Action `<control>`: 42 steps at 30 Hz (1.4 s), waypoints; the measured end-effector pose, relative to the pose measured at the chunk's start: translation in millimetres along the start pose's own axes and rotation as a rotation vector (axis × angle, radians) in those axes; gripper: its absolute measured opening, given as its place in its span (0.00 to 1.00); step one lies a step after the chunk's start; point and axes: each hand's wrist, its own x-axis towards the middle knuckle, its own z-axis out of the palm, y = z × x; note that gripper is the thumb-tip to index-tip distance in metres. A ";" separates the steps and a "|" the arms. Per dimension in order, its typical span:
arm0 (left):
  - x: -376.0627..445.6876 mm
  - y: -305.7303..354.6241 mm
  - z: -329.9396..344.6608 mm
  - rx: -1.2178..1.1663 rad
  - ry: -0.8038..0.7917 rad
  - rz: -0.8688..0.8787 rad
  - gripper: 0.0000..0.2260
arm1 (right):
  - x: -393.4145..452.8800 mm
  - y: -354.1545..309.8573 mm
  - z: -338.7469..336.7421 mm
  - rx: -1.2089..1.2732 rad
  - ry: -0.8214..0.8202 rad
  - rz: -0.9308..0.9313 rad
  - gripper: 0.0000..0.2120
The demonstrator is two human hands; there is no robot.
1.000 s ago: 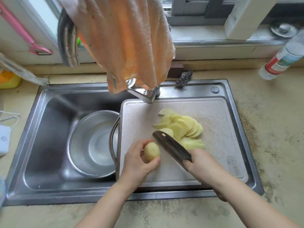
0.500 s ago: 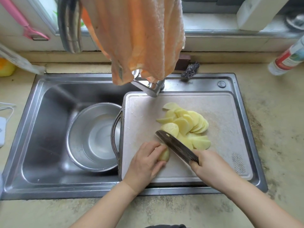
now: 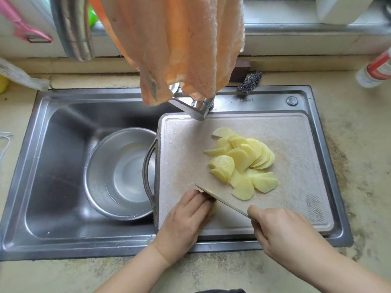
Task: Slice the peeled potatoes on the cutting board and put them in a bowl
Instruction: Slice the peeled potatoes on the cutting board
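Potato under left hand curled grip | right hand grip clenched on knife

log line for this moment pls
phase: slicing | left hand: holds potato piece | right hand: grips knife | slices: on cutting board | bowl: no slices

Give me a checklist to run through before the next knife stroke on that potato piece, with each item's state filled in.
1. Left hand holds the peeled yellow potato piece on the beige plastic cutting board: ok.
2. Left fingertips clear of the edge: cannot tell; the steel knife blade lies right against the knuckles.
3. Right hand grips the knife: ok, though the handle is hidden.
4. Pile of pale yellow potato slices lies clear of the cut line: ok.
5. Round stainless steel bowl stands in the metal sink beside the board: ok.
6. How much potato is left: cannot tell, mostly hidden.
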 end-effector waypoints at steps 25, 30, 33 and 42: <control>-14.5 -14.2 17.7 -0.055 0.147 0.075 0.15 | 15.6 -4.9 -14.3 0.178 -0.037 0.047 0.06; -14.8 -14.7 19.5 -0.055 0.157 0.068 0.12 | -9.4 -0.3 -15.5 -0.067 -0.057 -0.010 0.09; -14.8 -14.3 19.7 -0.068 0.158 0.070 0.14 | -11.6 1.4 -15.1 -0.121 -0.076 -0.002 0.08; -14.1 -12.1 18.7 -0.039 0.180 0.079 0.11 | 19.7 -8.4 -2.7 -0.119 -0.123 0.010 0.08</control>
